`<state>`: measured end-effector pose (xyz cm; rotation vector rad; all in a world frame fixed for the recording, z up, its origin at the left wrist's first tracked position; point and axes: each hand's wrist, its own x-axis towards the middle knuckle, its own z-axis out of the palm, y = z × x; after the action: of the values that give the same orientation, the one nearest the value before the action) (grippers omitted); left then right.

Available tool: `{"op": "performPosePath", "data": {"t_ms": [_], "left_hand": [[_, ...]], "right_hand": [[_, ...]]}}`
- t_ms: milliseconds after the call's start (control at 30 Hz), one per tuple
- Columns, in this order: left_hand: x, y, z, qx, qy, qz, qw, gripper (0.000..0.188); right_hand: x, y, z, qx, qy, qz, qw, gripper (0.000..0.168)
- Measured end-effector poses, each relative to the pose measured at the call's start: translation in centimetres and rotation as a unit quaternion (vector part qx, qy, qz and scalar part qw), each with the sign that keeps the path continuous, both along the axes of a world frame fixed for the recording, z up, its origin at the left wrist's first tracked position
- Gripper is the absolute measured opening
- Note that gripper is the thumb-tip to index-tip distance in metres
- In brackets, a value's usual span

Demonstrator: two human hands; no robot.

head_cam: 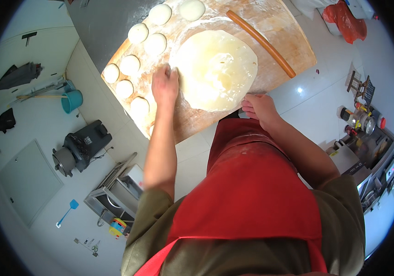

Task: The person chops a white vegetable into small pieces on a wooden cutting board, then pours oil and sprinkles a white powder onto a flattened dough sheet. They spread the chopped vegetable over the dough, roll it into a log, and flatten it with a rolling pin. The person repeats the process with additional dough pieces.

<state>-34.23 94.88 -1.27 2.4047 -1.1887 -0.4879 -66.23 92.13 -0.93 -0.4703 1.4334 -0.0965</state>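
Note:
A large round dough sheet (214,74), thin and glossy as if oiled, lies spread on a floured wooden board (197,127). My left hand (165,84) is at the sheet's left edge, thumb and curled fingers pinching a bit of its rim. On the opposite side, near the board's front edge, my right hand (260,106) grips the lower right rim between thumb and fingers; its fingertips are partly hidden. Several pale dough rounds (155,44) sit along the board's left side and far end. A brown wooden rolling pin (261,43) rests to the right of the sheet.
A dark grey surface (107,24) adjoins the board's far left. A red apron (252,189) covers my front, close to the board. Leftward stand a black machine (86,145) and a teal bucket (72,101). Jars (368,124) and a steel counter (366,172) are at right.

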Motion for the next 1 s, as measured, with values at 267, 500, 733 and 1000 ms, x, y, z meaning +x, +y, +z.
{"op": "performPosePath", "data": {"t_ms": [267, 500, 733, 1000], "left_hand": [[0.2, -5.6, 1.3, 0.128, 0.059, -0.038, 0.989, 0.029], [-5.3, -3.2, -0.5, 0.027, 0.125, -0.158, 0.979, 0.023], [-6.8, -3.7, -1.3, 0.024, 0.063, -0.216, 0.974, 0.02], [4.0, -5.2, -1.9, 0.068, 0.072, -0.058, 0.993, 0.034]], "right_hand": [[0.4, -0.8, -0.2, 0.02, -0.016, -0.02, 0.999, 0.04], [-0.2, -0.4, -0.5, 0.024, -0.041, -0.028, 0.998, 0.039], [-0.2, -0.2, -0.5, 0.01, -0.055, -0.019, 0.998, 0.038], [-3.5, -0.8, 1.3, -0.043, -0.035, 0.052, 0.997, 0.039]]}}
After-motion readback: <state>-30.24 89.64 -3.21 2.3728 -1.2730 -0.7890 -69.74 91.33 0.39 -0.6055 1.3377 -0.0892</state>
